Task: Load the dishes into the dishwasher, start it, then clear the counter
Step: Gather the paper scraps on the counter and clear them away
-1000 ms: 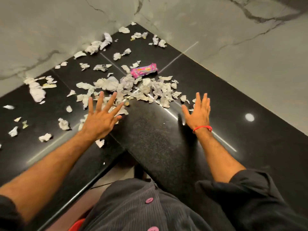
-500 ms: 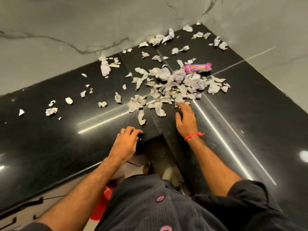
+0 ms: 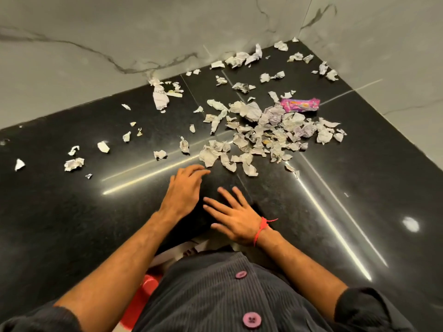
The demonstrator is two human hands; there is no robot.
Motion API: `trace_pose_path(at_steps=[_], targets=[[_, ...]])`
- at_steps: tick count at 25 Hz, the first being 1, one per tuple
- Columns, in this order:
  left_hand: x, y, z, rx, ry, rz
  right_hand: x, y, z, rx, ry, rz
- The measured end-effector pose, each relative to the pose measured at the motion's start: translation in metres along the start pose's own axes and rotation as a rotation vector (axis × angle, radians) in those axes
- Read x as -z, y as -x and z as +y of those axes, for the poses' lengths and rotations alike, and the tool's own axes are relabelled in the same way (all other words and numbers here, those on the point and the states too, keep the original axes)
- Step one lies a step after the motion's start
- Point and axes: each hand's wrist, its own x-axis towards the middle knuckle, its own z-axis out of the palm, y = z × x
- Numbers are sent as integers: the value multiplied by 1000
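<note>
A black L-shaped counter fills the view. Several crumpled white paper scraps lie heaped near its inner corner, with more strewn left and back toward the wall. A pink wrapper lies at the heap's far right edge. My left hand rests palm down on the counter, fingertips just short of the nearest scrap, and holds nothing. My right hand, with a red thread at the wrist, lies flat beside it with fingers spread near the counter's front edge.
Grey marble walls bound the counter at the back and right. A red object shows below the counter's front edge by my body. Loose scraps dot the counter's left part.
My right hand has pulled back from the heap toward the counter's edge and spread flat. My left hand has moved forward onto the counter and uncurled. The view has shifted left.
</note>
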Motion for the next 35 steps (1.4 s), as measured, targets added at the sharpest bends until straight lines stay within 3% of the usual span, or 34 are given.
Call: trace_pose_path(at_steps=[3, 5, 7, 9, 13, 17, 19, 21, 23, 26, 29, 31, 32, 35], targets=[[4, 23, -13, -54, 7, -39, 9, -19, 30, -297, 141, -121], [8, 28, -23, -52, 6, -30, 25, -34, 58, -510, 90, -153], [15, 27, -42, -19, 20, 4, 39, -45, 76, -612, 1, -101], [24, 27, -62, 35, 18, 56, 45, -53, 72, -606, -27, -79], [39, 37, -103, 159, 36, 122, 27, -86, 23, -422, -15, -188], [36, 46, -115, 91, 34, 37, 12, -142, -9, -179, 58, -208], [36, 38, -114, 88, 115, 39, 9, -163, -5, -245, 93, -249], [48, 30, -123, 195, 198, 149, 10, -180, 8, -405, 104, -304], [61, 32, -140, 304, 130, 271, 14, -194, 11, -467, 59, -303], [80, 46, -172, 519, -98, 324, 20, -220, -10, -330, -4, -251], [92, 38, -203, 801, -115, 290, 7, -241, -36, -190, -15, -341], [87, 23, -204, 876, -131, 232, -3, -244, -41, -176, 29, -422], [79, 15, -196, 835, -143, 184, -5, -244, -35, -217, 47, -445], [40, 1, -151, 487, -139, 81, 3, -249, -13, -458, -6, -461]])
